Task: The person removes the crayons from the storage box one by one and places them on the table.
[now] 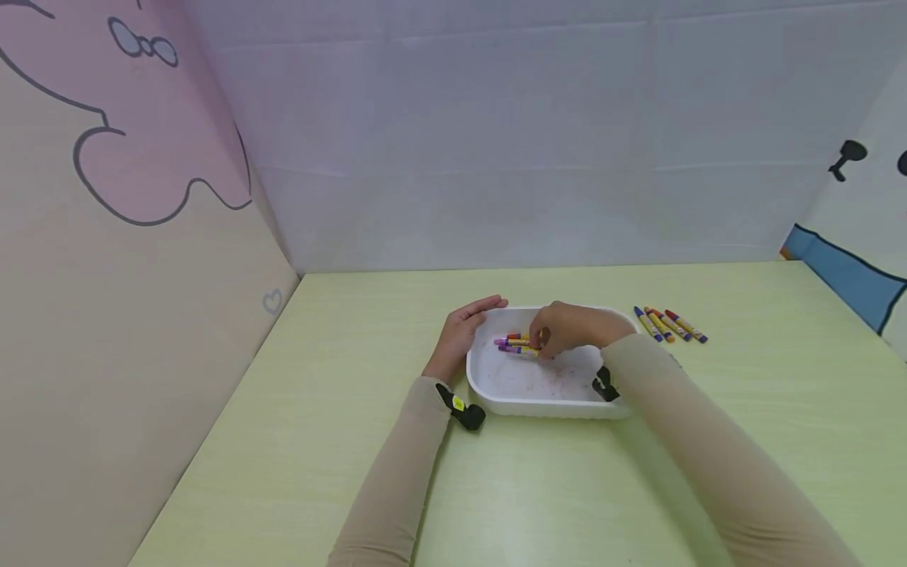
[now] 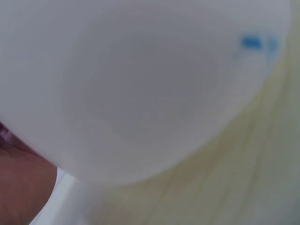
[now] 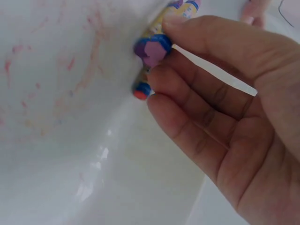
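Observation:
A white tray (image 1: pixel 553 408) sits on the table, with a few crayons (image 1: pixel 512 344) lying side by side inside toward its left end. My right hand (image 1: pixel 567 326) reaches in over the tray and pinches a pink-ended crayon (image 3: pixel 157 50) between thumb and fingers. Beside it lie a purple-ended crayon and a red-ended crayon (image 3: pixel 141 90), close to the fingertips. At the tray's left side rests my left hand (image 1: pixel 457 337), its fingers stretched along the far left corner. The left wrist view is mostly filled by the tray's blurred outer wall (image 2: pixel 140 93).
Several more crayons (image 1: pixel 669 324) lie in a slanted row on the pale table (image 1: pixel 553 480), right of the tray. A white cloth wall (image 1: pixel 524 157) stands behind, with printed panels at left and right. Coloured crayon marks (image 3: pixel 70 63) streak the tray's floor.

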Demonstrator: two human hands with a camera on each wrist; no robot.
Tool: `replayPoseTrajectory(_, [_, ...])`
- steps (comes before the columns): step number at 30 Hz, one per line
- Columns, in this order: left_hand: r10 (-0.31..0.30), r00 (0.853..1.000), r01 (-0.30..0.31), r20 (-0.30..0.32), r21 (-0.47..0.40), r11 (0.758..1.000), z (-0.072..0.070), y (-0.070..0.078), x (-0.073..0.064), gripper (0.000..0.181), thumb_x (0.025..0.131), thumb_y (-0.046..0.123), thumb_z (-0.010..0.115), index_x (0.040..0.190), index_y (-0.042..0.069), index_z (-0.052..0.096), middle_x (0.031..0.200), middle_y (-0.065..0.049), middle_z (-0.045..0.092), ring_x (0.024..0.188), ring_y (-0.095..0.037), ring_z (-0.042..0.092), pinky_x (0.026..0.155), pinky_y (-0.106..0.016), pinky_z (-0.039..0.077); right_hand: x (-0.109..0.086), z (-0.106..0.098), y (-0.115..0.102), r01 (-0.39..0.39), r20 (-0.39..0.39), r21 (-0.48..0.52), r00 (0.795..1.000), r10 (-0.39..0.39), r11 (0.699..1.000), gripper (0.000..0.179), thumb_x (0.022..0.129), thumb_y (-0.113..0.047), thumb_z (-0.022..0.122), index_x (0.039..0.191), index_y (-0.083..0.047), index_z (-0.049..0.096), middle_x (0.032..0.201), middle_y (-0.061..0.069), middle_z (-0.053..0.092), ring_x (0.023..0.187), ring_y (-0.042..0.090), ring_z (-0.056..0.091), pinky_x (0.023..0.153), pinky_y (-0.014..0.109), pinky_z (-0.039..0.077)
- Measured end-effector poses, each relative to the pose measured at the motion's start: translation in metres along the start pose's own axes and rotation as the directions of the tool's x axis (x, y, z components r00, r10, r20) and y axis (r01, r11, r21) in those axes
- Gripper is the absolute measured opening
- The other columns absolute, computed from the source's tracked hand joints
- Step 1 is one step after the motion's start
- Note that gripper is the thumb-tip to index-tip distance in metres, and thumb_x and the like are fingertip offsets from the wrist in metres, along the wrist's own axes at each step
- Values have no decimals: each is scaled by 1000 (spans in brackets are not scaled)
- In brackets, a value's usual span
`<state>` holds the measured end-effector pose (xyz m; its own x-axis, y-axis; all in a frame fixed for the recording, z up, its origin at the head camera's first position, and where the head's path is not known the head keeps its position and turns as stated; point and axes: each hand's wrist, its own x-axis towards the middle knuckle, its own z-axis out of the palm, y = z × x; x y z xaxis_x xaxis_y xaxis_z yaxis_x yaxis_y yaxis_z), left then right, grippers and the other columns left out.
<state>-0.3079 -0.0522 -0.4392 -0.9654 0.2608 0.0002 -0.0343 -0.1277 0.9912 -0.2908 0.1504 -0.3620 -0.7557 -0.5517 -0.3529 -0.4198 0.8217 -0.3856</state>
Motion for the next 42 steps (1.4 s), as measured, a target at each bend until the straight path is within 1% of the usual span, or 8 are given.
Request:
replayPoseTrajectory(3, [1, 1000, -1, 1, -11, 1000, 0, 0, 0, 35, 100, 7, 42, 128, 8, 62, 129, -7, 64, 124, -16, 56, 105, -31, 45, -5, -7, 2, -4, -16, -5, 1000, 4, 1000, 11, 84, -14, 72, 95, -13, 72, 93, 2, 67, 81, 14, 58, 73, 28, 52])
replayPoseTrajectory(9, [-4, 1000, 4, -1, -39, 999, 0, 0, -1, 35, 100, 7, 42, 129, 7, 61, 129, -7, 64, 124, -17, 57, 104, -31, 45, -22, -22, 7, 25, -71, -1, 997, -25, 1000, 14, 85, -15, 72, 98, -12, 73, 89, 1, 65, 79, 15, 55, 69, 27, 50])
replayPoseTrajectory(12, [-16, 1000, 15, -4, -47, 999, 0, 0, -1, 35, 100, 7, 42, 128, 9, 62, 129, -6, 64, 124, -16, 57, 104, -31, 46, -30, -27, 14, 44, -114, 9, 993, -42, 999, 15, 86, -15, 71, 100, -11, 72, 89, 1, 66, 79, 14, 56, 69, 28, 50])
replayPoseTrajectory(16, [-23, 1000, 23, -9, -50, 998, 1, 0, -1, 34, 100, 8, 42, 127, 10, 63, 129, -6, 64, 124, -16, 56, 104, -32, 45, -42, -30, 28, 40, -188, 7, 981, -38, 999, 15, 86, -14, 70, 101, -10, 73, 90, 1, 68, 79, 13, 58, 70, 28, 52])
replayPoseTrajectory(21, [-25, 1000, 24, -8, -38, 999, 0, 0, -2, 34, 101, 8, 42, 127, 11, 63, 129, -5, 64, 126, -16, 55, 106, -33, 44, -58, -32, 45, 12, -273, -14, 962, -15, 1000, 18, 87, -12, 69, 103, -7, 73, 87, 1, 69, 77, 13, 58, 68, 29, 51])
replayPoseTrajectory(30, [-28, 1000, 28, -9, -16, 999, -1, 0, -1, 34, 101, 9, 42, 127, 13, 64, 128, -4, 64, 125, -15, 55, 105, -32, 45, -89, -33, 76, -49, -389, 29, 919, 56, 998, 21, 89, -11, 65, 107, -3, 71, 89, 5, 70, 77, 15, 59, 69, 32, 52])
replayPoseTrajectory(35, [-22, 1000, 22, -12, -15, 1000, -1, -1, 0, 34, 101, 9, 42, 127, 13, 64, 128, -4, 65, 124, -14, 56, 104, -31, 46, -98, -27, 99, -107, -413, 44, 903, 116, 993, 26, 90, -14, 64, 111, 0, 70, 93, 9, 71, 80, 18, 63, 71, 38, 54])
replayPoseTrajectory(42, [-25, 1000, 25, -11, -30, 999, 0, -1, 0, 34, 100, 8, 43, 126, 12, 64, 128, -5, 65, 124, -15, 57, 103, -30, 46, -112, -20, 124, -200, -419, 48, 885, 201, 979, 31, 91, -17, 62, 112, 5, 68, 96, 21, 69, 85, 31, 65, 71, 46, 55])
